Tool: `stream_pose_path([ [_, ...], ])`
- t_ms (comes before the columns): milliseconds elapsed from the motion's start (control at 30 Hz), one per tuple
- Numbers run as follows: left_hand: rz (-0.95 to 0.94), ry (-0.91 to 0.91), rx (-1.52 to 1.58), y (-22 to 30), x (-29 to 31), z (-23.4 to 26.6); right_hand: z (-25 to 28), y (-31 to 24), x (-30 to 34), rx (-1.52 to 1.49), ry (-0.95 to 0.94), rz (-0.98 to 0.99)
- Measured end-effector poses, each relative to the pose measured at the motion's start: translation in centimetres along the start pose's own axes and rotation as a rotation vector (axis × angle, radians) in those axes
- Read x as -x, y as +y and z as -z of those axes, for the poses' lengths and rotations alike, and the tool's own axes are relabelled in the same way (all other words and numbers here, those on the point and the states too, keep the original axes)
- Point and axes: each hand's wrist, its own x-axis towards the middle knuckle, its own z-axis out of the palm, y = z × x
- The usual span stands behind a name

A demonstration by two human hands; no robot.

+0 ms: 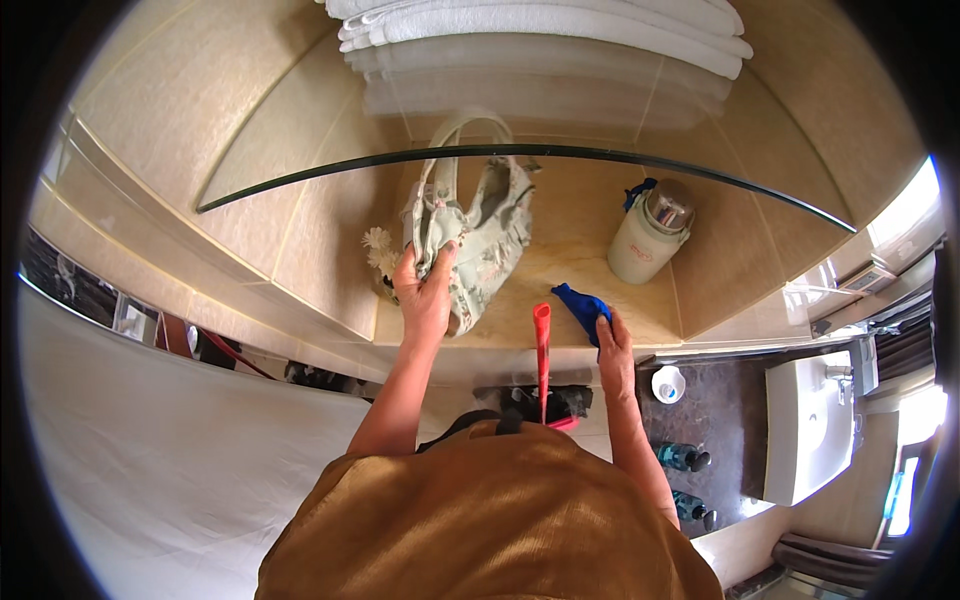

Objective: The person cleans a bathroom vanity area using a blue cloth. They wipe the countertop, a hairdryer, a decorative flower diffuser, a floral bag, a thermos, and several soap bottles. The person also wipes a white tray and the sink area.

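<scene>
My left hand (426,292) is closed on the near side of a pale green cloth bag (490,260) with a floral print. The bag stands on the stone shelf in the tiled niche, its loop handles rising behind the glass shelf edge. In my right hand (614,345), a blue cloth (583,308) is pinched between thumb and fingers, over the niche's front edge. A pale flask (645,235) with a metal cap stands at the niche's right side, with something dark blue beside its cap. White flowers (379,250) show left of the bag.
A glass shelf (520,150) crosses above my hands, with folded white towels (540,25) on it. A red handle (543,350) stands upright between my arms. On the right, a dark counter holds a white basin (800,430), a small white dish (668,384) and teal bottles (680,457).
</scene>
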Motion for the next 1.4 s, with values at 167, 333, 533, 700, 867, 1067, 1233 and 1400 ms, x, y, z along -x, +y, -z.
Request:
stream_pose_path([
  [167,0.074,-0.066,-0.052,6.2,1.5,-0.3,1.3,0.7,-1.2,-0.483,0.077,-0.163],
  [333,0.095,-0.146,-0.018,11.2,2.8,-0.2,2.6,-0.9,-0.9,-0.675,0.044,-0.116],
  [533,0.079,-0.164,0.025,14.4,1.8,-1.1,3.2,-0.4,-0.6,-0.451,0.012,-0.012],
  [700,-0.089,-0.128,0.195,16.3,2.0,-4.9,2.6,-0.1,0.2,-0.137,-0.052,0.363],
  [867,-0.119,-0.136,0.352,19.5,1.6,-8.6,3.5,-3.7,2.5,-0.559,0.043,-0.242],
  [1067,-0.076,-0.167,0.382,22.6,0.5,-12.2,7.3,-12.9,9.2,-0.565,-0.214,0.033],
  [1233,-0.062,-0.336,0.511,25.0,-1.4,-16.7,7.0,-21.0,12.6,-0.610,-0.286,0.405],
  [1400,-0.008,-0.535,0.766,26.7,-3.7,-21.4,5.8,-25.7,8.5,-0.328,-0.248,0.561],
])
